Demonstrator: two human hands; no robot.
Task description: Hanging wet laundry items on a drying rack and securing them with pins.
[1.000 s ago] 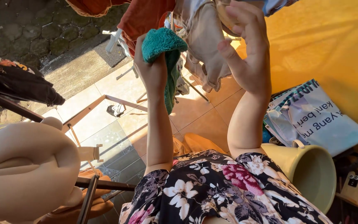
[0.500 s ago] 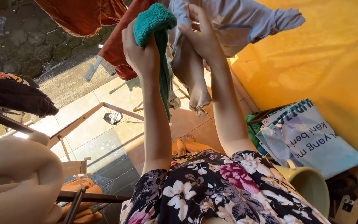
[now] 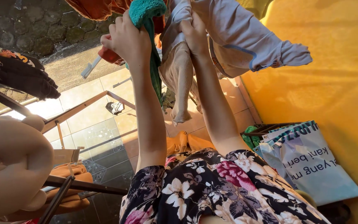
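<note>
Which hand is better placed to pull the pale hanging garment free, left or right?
Probably right. The right hand already grips the pale garment near its top, while the left hand is full, clutching the teal towel.

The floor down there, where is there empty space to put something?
Bare tiles lie between the slanted wooden bar and the hanging clothes, apart from a small dark scrap. By the yellow wall it is crowded with bags. Up top, both hands, left and right, are among laundry.

wall (image 3: 344,62): orange, sunlit | floor (image 3: 92,116): beige tiles | beyond: cobblestone ground (image 3: 30,29)
</note>
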